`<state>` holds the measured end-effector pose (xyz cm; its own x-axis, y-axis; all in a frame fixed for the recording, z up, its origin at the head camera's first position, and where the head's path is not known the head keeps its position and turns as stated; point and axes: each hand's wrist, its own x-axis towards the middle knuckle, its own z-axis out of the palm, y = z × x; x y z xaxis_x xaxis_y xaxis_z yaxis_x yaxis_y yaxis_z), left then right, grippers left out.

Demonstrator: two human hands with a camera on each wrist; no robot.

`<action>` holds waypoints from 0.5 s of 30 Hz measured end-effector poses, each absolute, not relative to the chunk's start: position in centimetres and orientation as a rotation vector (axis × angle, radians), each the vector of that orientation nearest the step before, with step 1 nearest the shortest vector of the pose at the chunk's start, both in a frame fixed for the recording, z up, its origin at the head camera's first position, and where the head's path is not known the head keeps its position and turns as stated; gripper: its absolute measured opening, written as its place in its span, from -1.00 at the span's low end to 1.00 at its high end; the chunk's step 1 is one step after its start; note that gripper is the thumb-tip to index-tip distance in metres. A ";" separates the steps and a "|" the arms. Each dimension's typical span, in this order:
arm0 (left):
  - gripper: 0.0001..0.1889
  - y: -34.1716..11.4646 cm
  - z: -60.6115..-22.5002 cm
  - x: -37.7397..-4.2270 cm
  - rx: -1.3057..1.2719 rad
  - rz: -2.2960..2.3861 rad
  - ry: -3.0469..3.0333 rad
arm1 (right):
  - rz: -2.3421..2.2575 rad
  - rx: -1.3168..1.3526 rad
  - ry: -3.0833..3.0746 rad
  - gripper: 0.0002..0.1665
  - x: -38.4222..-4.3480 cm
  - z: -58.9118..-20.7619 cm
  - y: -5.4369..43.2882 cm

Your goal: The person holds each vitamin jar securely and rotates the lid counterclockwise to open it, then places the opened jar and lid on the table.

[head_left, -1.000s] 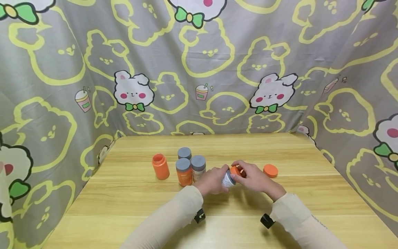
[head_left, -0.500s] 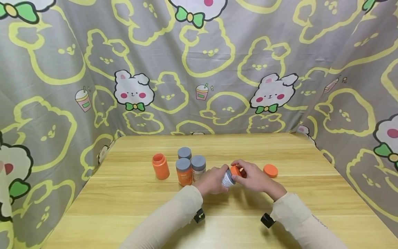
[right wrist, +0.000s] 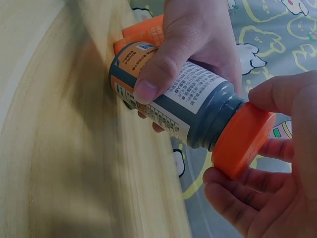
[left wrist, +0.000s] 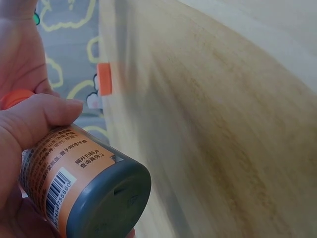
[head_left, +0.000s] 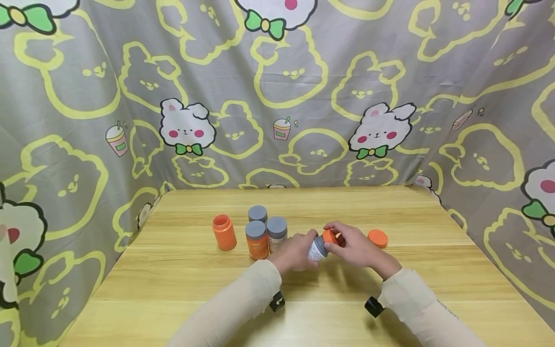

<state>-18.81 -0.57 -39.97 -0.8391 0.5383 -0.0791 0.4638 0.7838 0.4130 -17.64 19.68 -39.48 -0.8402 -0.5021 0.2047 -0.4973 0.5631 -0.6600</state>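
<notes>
My left hand grips a grey bottle with a printed label round its body. The bottle is tilted, its neck towards my right hand. An orange cap is pinched between that hand's thumb and fingers. In the right wrist view the cap sits askew at the mouth of the bottle, and part of the grey neck shows below it. The left wrist view shows the bottle's dark base and a barcode beside my left thumb.
An uncapped orange bottle stands at the left of the wooden table. Grey-lidded bottles cluster beside it, an orange one in front and a pale one to its right. A loose orange cap lies beyond my right hand.
The orange cap and my right hand have shifted slightly right, and a little more of the grey neck shows. The other bottles and the loose cap stay put.
</notes>
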 end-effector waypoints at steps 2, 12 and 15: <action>-0.31 -0.7 -40.0 -18.8 0.787 0.587 2.780 | -1.172 -0.880 2.776 -0.53 -17.7 -39.5 19.7; -0.33 -2.2 -40.1 -18.3 0.829 0.694 2.778 | -1.160 -0.827 2.858 -0.56 -17.8 -39.4 20.4; -0.34 -3.0 -40.1 -18.0 0.845 0.757 2.770 | -1.161 -0.807 2.877 -0.55 -17.9 -39.4 20.7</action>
